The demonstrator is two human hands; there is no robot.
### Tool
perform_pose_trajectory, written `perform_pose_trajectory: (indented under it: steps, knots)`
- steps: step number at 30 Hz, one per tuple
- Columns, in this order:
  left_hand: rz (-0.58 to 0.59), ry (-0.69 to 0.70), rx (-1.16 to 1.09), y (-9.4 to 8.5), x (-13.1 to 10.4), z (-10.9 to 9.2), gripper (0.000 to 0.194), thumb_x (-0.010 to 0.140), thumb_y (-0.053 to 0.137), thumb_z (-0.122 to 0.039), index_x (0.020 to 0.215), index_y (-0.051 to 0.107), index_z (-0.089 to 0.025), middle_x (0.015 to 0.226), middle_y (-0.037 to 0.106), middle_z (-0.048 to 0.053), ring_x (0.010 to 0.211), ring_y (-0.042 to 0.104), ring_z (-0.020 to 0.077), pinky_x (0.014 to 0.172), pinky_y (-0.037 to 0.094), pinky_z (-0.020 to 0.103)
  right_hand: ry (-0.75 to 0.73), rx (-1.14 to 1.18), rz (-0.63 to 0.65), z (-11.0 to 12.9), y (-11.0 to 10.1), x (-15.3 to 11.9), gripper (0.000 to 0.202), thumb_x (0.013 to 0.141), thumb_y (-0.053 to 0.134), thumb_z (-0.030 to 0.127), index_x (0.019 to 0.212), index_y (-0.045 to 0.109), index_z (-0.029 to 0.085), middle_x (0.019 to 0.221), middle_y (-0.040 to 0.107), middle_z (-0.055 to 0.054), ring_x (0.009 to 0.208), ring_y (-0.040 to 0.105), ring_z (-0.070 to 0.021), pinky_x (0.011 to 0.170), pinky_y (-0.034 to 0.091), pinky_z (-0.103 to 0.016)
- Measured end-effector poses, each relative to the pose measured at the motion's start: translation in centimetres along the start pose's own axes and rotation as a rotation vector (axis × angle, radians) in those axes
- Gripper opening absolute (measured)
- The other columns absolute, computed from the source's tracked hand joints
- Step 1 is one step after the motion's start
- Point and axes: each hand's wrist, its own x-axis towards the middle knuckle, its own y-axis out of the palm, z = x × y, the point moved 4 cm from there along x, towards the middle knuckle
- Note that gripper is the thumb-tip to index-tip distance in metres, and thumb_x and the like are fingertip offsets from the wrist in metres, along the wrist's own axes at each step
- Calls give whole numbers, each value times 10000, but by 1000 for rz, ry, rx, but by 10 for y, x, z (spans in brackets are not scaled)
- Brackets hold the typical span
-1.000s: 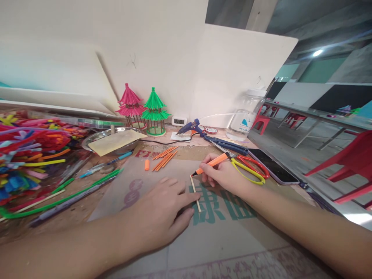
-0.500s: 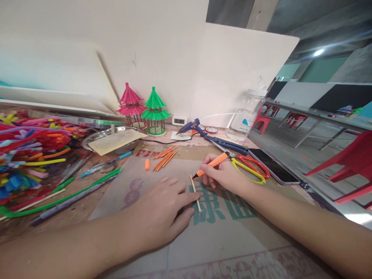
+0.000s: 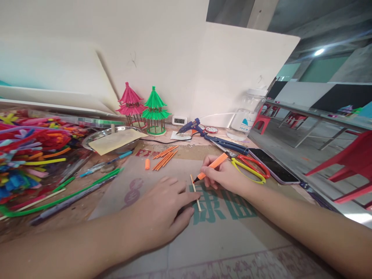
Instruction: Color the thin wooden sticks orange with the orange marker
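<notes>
My left hand point(image 3: 162, 209) lies low over the sheet, fingers stretched, its index fingertip pressing on a thin pale wooden stick point(image 3: 195, 191). Its thumb rests apart, just below the index finger. An orange marker point(image 3: 214, 166) is pinched in my right hand point(image 3: 216, 172). The marker's dark tip touches or nearly touches the upper part of the stick, whose top end looks orange. Beyond my left hand, several orange sticks point(image 3: 165, 158) lie in a loose pile beside an orange marker cap point(image 3: 147, 164).
Scissors with red and yellow handles point(image 3: 250, 170) and a phone point(image 3: 273, 166) lie right. Behind are a glue gun point(image 3: 192, 126), a water jug point(image 3: 244, 116), a green pagoda model point(image 3: 154, 112) and a pink one point(image 3: 130, 102). Left are a metal bowl point(image 3: 90, 135) and pipe cleaners point(image 3: 31, 155).
The marker tip has shifted slightly down along the stick, toward my left index finger. My left hand has stayed in place.
</notes>
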Motion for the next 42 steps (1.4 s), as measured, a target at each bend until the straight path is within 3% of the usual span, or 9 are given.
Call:
perform_pose_trajectory:
  steps: [19,25,33,42]
  knots:
    - [4,-6,3,1,0,0,307,996,475,-262,1246,652,-247,876,583,51,846,560,237,758,414,367,-22,-14,-1,4,1,-3,178,876,601,355,816,543,198,558,635,33,378,455,-73,397,339,-195]
    - [-16,1,-8,1,0,0,294,987,477,-258,1213,664,-234,883,593,59,855,571,240,771,431,369,-48,40,-21,6,1,-3,235,894,561,409,926,625,185,713,707,-18,444,480,-84,430,383,-215]
    - [-6,-1,4,1,-1,0,312,992,473,-264,1249,649,-246,891,590,56,862,568,241,767,429,366,-40,-85,-89,5,-1,-3,172,862,610,315,761,511,218,544,604,46,419,424,-82,432,316,-213]
    - [-10,-4,-2,0,1,0,317,986,472,-257,1238,664,-238,864,587,54,834,566,232,757,437,359,-33,-137,-63,4,0,-3,141,897,591,316,806,540,221,591,645,38,448,449,-92,463,323,-229]
